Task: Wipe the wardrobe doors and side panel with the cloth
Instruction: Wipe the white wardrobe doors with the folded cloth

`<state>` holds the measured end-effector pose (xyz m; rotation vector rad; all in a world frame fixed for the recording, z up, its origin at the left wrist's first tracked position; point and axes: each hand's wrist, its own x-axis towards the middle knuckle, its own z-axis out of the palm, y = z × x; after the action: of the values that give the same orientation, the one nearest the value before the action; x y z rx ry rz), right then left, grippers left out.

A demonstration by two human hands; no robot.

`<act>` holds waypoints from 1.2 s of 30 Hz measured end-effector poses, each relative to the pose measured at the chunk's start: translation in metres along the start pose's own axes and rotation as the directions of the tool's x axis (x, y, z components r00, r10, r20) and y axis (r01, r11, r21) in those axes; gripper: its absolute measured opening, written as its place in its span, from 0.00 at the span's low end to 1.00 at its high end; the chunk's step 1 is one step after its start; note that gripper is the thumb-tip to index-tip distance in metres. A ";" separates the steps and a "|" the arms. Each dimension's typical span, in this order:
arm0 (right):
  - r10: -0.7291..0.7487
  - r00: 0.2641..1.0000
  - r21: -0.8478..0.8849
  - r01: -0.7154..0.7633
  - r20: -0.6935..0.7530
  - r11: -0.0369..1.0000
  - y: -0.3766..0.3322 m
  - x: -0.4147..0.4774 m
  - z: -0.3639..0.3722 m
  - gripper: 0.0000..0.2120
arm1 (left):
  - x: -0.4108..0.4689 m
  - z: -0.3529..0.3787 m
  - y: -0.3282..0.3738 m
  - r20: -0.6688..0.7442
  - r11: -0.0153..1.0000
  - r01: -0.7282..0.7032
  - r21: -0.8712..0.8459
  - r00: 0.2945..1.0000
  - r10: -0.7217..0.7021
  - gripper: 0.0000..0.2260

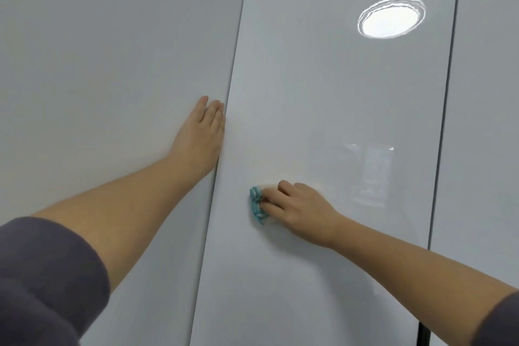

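- Presently, the right hand (297,208) is pressing a bunched teal-and-white cloth (258,205) against the glossy white wardrobe door (323,93), its fingers (273,199) curling closed over the cloth.
- The cloth is sitting on the door's lower left part, near the door's left edge, with only its left side showing past the fingertips.
- The left hand (200,132) is lying flat and open on the side panel (112,64), fingers straight and together, the fingertips touching the door's left edge.
- A round ceiling-light reflection (390,18) is glowing on the door's upper right part.
- A dark vertical gap (446,109) is separating the door from the neighbouring door (488,121) on its right.
- Dark sleeves (47,275) are covering both upper forearms.
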<state>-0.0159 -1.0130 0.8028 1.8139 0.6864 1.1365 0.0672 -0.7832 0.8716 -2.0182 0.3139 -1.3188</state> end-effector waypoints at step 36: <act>0.469 0.860 -0.075 -0.491 -0.200 0.868 0.122 -0.065 -0.080 0.11 | 0.065 -0.005 0.052 -0.148 0.172 -0.103 -0.980 0.949 -0.278 0.34</act>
<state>-0.1150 -1.0927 0.8994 1.8427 0.2446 1.6471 0.1006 -0.8587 0.8842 -2.8676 1.6426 -1.7086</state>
